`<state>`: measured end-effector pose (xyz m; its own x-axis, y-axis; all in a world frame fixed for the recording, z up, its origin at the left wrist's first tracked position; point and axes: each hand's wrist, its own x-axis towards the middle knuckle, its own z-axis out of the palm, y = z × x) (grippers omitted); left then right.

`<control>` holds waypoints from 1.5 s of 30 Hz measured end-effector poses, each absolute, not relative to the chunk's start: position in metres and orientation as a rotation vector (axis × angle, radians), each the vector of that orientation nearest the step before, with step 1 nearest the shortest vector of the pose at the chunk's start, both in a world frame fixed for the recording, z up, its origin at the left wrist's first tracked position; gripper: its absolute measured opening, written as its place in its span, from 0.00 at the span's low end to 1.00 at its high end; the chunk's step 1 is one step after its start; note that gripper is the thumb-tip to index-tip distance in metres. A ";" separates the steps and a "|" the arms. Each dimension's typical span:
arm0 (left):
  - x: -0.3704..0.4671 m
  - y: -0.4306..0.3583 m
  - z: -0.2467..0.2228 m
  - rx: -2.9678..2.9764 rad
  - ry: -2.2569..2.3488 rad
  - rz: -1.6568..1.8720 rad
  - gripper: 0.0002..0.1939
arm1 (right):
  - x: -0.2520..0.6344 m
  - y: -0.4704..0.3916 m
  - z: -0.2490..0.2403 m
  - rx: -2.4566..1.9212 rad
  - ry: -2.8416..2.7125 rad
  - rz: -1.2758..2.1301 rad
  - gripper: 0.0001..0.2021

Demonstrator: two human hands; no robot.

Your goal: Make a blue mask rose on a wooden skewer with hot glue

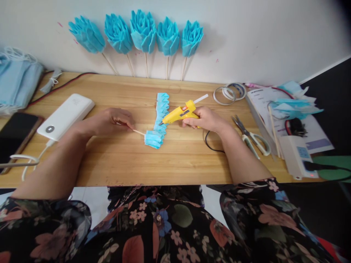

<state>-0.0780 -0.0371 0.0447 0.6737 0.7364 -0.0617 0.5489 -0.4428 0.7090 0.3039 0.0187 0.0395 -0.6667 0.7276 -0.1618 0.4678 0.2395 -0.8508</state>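
A yellow glue gun [181, 113] with an orange trigger patch sits at the centre of the frame, a translucent white glue stick [201, 98] at its back. Below its tip lies a strip of folded light-blue fabric [159, 120] on a pale wooden skewer [138, 132]. The table [115, 157] is honey-coloured wood with visible grain. Along the white wall at the top lean five turquoise fabric flowers [142, 31] on pale sticks. At left are a white power bank [65, 116] and a black phone [15, 133]; at right, scissors [251, 136] with cream handles. The dress [164, 226] at the bottom is black with a floral pattern in rust, pink and blue.
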 end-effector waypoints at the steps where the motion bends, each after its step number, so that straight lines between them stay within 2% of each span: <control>1: -0.077 -0.037 0.045 2.149 0.991 0.330 0.18 | 0.305 0.019 0.040 -1.116 -2.229 1.398 0.19; 7: -0.076 -0.038 0.047 2.126 1.007 0.338 0.18 | 0.307 0.018 0.040 -1.015 -2.219 1.434 0.19; 25: -0.078 -0.036 0.045 2.116 0.989 0.333 0.16 | 0.308 0.020 0.043 -1.101 -2.265 1.391 0.18; 45: -0.080 -0.033 0.039 2.083 1.024 0.351 0.18 | 0.303 0.017 0.040 -1.121 -2.247 1.290 0.19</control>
